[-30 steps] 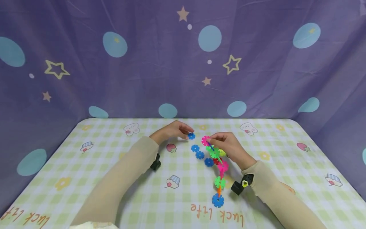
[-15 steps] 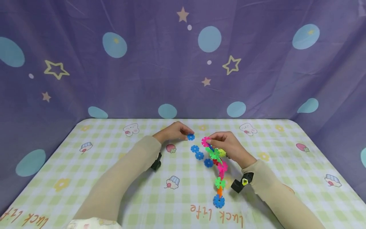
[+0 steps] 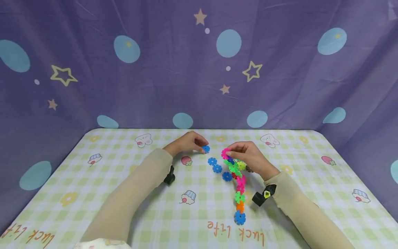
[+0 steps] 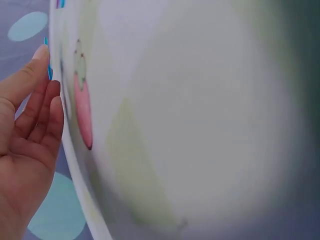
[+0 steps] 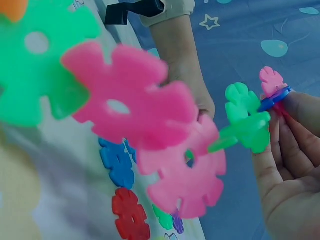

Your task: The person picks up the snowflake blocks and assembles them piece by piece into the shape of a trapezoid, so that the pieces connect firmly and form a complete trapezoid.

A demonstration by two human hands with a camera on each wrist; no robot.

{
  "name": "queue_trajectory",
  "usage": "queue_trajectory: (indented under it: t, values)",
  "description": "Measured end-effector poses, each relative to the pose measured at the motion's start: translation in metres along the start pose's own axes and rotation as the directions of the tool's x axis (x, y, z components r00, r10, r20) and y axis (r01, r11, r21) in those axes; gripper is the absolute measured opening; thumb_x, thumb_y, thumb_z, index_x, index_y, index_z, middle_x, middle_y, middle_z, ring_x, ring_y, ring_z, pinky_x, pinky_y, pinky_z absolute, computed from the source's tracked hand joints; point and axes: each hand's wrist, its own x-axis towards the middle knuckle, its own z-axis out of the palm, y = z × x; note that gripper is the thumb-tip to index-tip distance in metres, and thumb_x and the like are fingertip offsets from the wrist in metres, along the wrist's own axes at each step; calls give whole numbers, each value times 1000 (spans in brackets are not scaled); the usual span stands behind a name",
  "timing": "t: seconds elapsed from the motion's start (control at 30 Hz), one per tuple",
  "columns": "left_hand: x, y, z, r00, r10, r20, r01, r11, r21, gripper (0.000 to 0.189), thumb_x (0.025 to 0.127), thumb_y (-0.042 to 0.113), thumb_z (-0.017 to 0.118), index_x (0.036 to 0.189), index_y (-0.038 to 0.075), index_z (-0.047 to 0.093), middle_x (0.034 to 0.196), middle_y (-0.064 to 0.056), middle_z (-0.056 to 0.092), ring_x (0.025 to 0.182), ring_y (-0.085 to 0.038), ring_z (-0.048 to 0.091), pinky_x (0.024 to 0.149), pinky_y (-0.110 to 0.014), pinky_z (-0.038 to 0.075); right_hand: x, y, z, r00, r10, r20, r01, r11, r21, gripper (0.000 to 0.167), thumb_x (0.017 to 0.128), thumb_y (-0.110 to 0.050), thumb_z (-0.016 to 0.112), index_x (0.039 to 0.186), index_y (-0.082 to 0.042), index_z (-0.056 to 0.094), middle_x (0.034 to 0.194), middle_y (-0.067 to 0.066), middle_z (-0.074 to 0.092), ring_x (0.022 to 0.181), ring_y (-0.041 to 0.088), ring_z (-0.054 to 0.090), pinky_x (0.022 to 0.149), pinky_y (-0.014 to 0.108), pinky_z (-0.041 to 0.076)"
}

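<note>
My left hand (image 3: 187, 142) pinches a blue notched plastic disc (image 3: 206, 149) between thumb and fingers; in the left wrist view the disc shows edge-on. My right hand (image 3: 252, 159) grips a pink notched disc (image 3: 225, 154) at the upper end of a linked chain. A dark blue disc (image 5: 276, 99) slots into this pink one at my fingertips. Green discs (image 3: 233, 167) follow, then pink ones (image 3: 240, 181), another green disc (image 3: 239, 197), an orange one (image 3: 240, 206) and a blue disc (image 3: 239, 218) at the near end.
Loose blue discs (image 3: 217, 168) lie on the checked tablecloth (image 3: 161, 214) between the hands. A red disc (image 5: 131, 215) and a yellow disc (image 3: 240, 165) sit under or beside the chain, partly hidden. Behind the table hangs a purple curtain (image 3: 174, 79).
My left hand has drawn back slightly left with the blue disc. The right hand has shifted a little right, and the chain has turned, its near end swinging slightly right.
</note>
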Motion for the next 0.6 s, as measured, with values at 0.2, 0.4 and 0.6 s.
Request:
queue_trajectory:
  t: [0.2,0.4,0.6]
  values:
    - [-6,11,-5,998,-25,-57,21,997,-73,31,81,13,75,111,7,70,108,-6,69,93,-15,64,82,-28,52,1,-1,-2,1000,20,-4,-20,999,-47,27,87,-19,69,106,0,69,96,6,71,82,16,65,78,30,54]
    - [-11,19,-5,996,-28,-87,15,989,-148,31,81,14,75,110,7,71,108,-6,70,93,-15,64,81,-28,53,0,-1,-2,1000,27,5,-27,998,-50,31,87,-18,69,111,2,68,105,16,69,84,14,67,79,30,55]
    - [-22,31,-3,992,-43,-121,17,977,-213,30,83,14,74,112,7,70,111,-6,68,97,-17,64,84,-29,53,-2,1,-4,1000,16,-11,-16,998,-58,32,88,-18,68,110,5,66,96,2,71,82,13,65,78,28,54]
